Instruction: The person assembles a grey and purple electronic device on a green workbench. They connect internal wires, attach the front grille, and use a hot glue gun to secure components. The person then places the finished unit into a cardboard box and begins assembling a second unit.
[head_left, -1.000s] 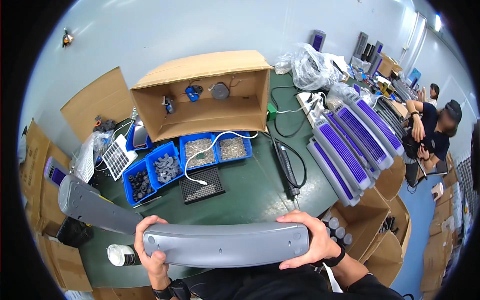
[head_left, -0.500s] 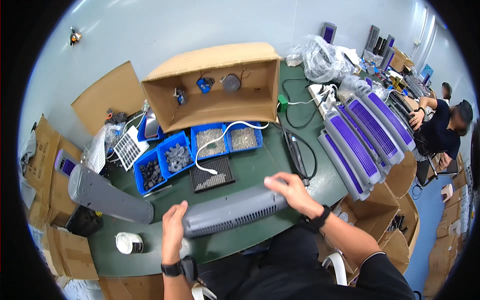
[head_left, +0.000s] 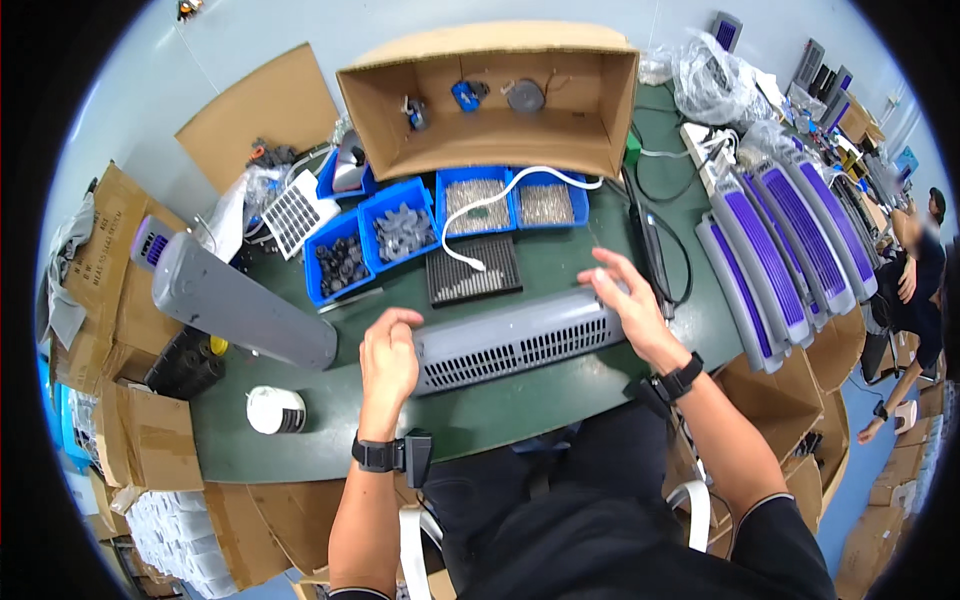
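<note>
A long grey plastic housing with rows of vent slots [head_left: 520, 345] lies crosswise before me at the near side of the green table. My left hand [head_left: 388, 355] is at its left end, fingers curled against it. At the other end is my right hand [head_left: 632, 310], its thumb and fingers spread and raised above the top edge, the palm side close to the housing. A second grey housing [head_left: 245, 305] stands on the left, leaning in the fisheye view. A white tub with a dark label [head_left: 274, 410] stands near it.
Blue bins [head_left: 400, 232] hold dark parts and small metal pieces. Behind them is an open carton [head_left: 490, 140]. A black slotted tray [head_left: 475, 272], white cable [head_left: 480, 212] and black tool [head_left: 650, 240] lie beyond the housing. Purple-and-grey units [head_left: 790, 245] stand right; a co-worker [head_left: 915, 265] is farther right.
The housing has turned so more of its slotted side shows. My right hand's fingers have spread and lifted at its end. My view has shifted; the co-worker's arm now reaches downward.
</note>
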